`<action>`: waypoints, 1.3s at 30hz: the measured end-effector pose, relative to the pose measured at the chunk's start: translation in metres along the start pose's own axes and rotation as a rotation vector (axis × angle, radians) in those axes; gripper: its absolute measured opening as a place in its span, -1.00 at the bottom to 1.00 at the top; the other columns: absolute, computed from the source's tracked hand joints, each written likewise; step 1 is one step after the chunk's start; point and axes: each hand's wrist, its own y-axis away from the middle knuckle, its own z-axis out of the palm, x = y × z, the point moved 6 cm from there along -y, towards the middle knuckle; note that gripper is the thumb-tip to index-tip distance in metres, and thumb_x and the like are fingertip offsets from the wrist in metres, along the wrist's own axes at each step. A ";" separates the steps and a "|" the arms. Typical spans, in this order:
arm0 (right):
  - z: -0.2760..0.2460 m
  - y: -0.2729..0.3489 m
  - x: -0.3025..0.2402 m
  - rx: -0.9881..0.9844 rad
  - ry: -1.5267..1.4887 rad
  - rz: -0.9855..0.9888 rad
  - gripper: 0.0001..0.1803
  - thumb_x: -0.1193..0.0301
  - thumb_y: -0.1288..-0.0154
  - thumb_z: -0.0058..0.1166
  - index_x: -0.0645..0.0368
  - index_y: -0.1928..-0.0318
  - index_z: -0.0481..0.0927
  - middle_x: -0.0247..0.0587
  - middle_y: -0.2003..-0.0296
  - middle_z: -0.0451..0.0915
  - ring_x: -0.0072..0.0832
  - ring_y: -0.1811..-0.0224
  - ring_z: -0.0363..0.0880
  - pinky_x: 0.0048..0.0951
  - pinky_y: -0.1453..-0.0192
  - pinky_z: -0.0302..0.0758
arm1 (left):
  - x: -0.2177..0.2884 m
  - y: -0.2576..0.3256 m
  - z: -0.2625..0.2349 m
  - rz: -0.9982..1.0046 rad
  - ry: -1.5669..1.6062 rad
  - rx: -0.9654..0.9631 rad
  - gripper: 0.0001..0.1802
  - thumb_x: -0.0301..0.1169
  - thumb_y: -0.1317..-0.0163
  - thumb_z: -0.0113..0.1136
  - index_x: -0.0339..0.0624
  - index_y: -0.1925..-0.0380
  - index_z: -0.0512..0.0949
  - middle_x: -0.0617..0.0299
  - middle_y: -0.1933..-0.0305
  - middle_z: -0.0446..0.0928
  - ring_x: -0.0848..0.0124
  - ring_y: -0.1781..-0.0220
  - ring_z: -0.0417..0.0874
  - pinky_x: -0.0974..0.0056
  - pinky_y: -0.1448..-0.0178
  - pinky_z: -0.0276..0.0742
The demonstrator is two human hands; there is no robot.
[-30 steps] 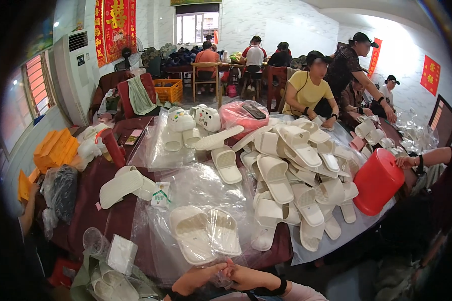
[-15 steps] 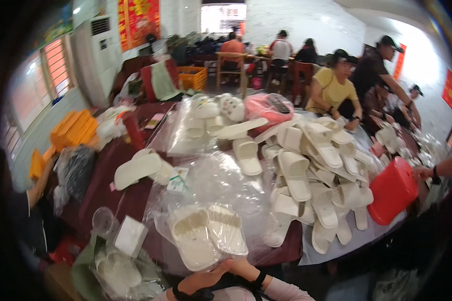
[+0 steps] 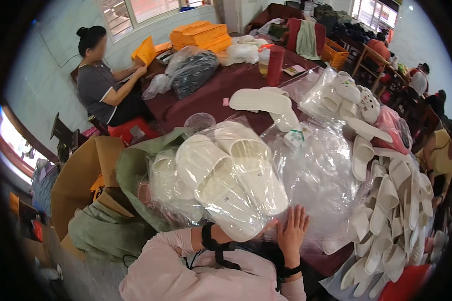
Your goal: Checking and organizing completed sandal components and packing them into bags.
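Maroon covers the table (image 3: 206, 104), which spreads beyond a green sack (image 3: 132, 168) to the left. Clear plastic film (image 3: 319, 173) lies to the right. Between sack and film, the bagged white slippers (image 3: 226, 170) are held up, their long axis slanting from toes at upper left to heels at lower right, the heels nearest both hands. The right hand (image 3: 292, 232), fingers straight and gripping nothing, is just beside the heels. Nearer still, the left hand (image 3: 269, 227) is mostly hidden beneath them; its grip cannot be told.
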 end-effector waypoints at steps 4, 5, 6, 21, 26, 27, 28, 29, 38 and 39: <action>-0.003 -0.001 -0.004 0.017 -0.028 0.016 -0.39 0.20 -0.22 0.07 0.26 -0.21 0.33 0.11 -0.31 0.21 0.00 -0.41 0.06 0.06 -0.46 -0.13 | -0.050 0.044 0.008 -0.792 0.807 -0.133 -0.70 -0.34 -0.29 0.08 -0.18 0.01 0.48 0.16 -0.02 0.51 0.25 -0.04 0.54 0.17 -0.12 0.48; -0.002 0.000 -0.004 0.007 -0.023 0.030 -0.39 0.21 -0.22 0.07 0.26 -0.21 0.33 0.11 -0.30 0.21 0.00 -0.41 0.06 0.05 -0.46 -0.13 | -0.055 0.055 0.014 -0.987 1.009 -0.155 -0.71 -0.34 -0.29 0.07 -0.17 0.02 0.48 0.17 -0.01 0.51 0.26 -0.04 0.54 0.18 -0.11 0.47; -0.001 0.001 -0.002 0.009 -0.023 0.027 -0.39 0.21 -0.22 0.07 0.26 -0.21 0.33 0.11 -0.30 0.21 0.00 -0.41 0.06 0.05 -0.46 -0.13 | -0.060 0.037 -0.010 -0.768 0.625 -0.076 -0.75 -0.34 -0.31 0.03 -0.18 0.07 0.48 0.19 0.03 0.50 0.28 -0.01 0.52 0.19 -0.10 0.42; -0.002 0.001 -0.004 -0.007 -0.010 0.033 -0.38 0.22 -0.23 0.05 0.29 -0.23 0.29 0.16 -0.31 0.19 0.03 -0.40 0.04 0.06 -0.46 -0.13 | -0.184 0.160 -0.009 -1.634 0.664 0.646 -0.57 -0.06 -0.46 -0.25 -0.15 0.38 0.43 0.41 0.46 0.27 0.57 0.39 0.26 0.45 0.24 0.22; -0.004 0.001 -0.002 -0.006 -0.020 0.031 -0.37 0.21 -0.24 0.05 0.30 -0.23 0.30 0.16 -0.31 0.18 0.03 -0.41 0.03 0.05 -0.46 -0.14 | -0.176 0.169 0.010 -1.568 0.719 0.580 -0.60 -0.09 -0.45 -0.20 -0.16 0.33 0.48 0.42 0.44 0.32 0.61 0.38 0.29 0.46 0.24 0.26; -0.004 0.001 -0.002 -0.006 -0.016 0.029 -0.37 0.21 -0.24 0.05 0.30 -0.23 0.30 0.16 -0.31 0.18 0.03 -0.41 0.03 0.05 -0.46 -0.14 | -0.176 0.169 0.009 -1.559 0.715 0.599 -0.60 -0.10 -0.45 -0.20 -0.16 0.32 0.48 0.43 0.41 0.35 0.62 0.36 0.31 0.47 0.24 0.28; -0.004 0.001 -0.003 -0.005 -0.021 0.033 -0.38 0.21 -0.24 0.05 0.30 -0.23 0.30 0.17 -0.31 0.18 0.03 -0.41 0.03 0.05 -0.46 -0.14 | -0.176 0.169 0.008 -1.560 0.717 0.602 -0.60 -0.10 -0.45 -0.20 -0.16 0.32 0.48 0.43 0.41 0.35 0.62 0.36 0.31 0.47 0.24 0.28; -0.003 0.001 -0.003 -0.004 -0.026 0.037 -0.38 0.21 -0.24 0.05 0.30 -0.23 0.30 0.17 -0.31 0.18 0.02 -0.41 0.04 0.05 -0.46 -0.14 | -0.176 0.171 0.007 -1.599 0.763 0.660 -0.60 -0.10 -0.45 -0.21 -0.14 0.33 0.48 0.42 0.44 0.33 0.62 0.37 0.30 0.46 0.24 0.26; -0.004 0.002 -0.002 0.001 -0.018 0.037 -0.37 0.21 -0.23 0.06 0.29 -0.23 0.30 0.17 -0.31 0.19 0.03 -0.41 0.04 0.07 -0.46 -0.14 | -0.159 0.207 0.007 -1.612 0.736 0.531 -0.58 -0.09 -0.45 -0.23 -0.17 0.36 0.47 0.38 0.42 0.35 0.55 0.36 0.29 0.40 0.19 0.27; -0.004 0.002 -0.002 0.002 -0.020 0.037 -0.37 0.21 -0.23 0.06 0.29 -0.23 0.30 0.17 -0.31 0.19 0.03 -0.41 0.04 0.07 -0.46 -0.14 | -0.151 0.208 0.007 -1.615 0.714 0.417 -0.57 -0.09 -0.46 -0.23 -0.18 0.35 0.47 0.37 0.40 0.35 0.54 0.35 0.29 0.40 0.17 0.27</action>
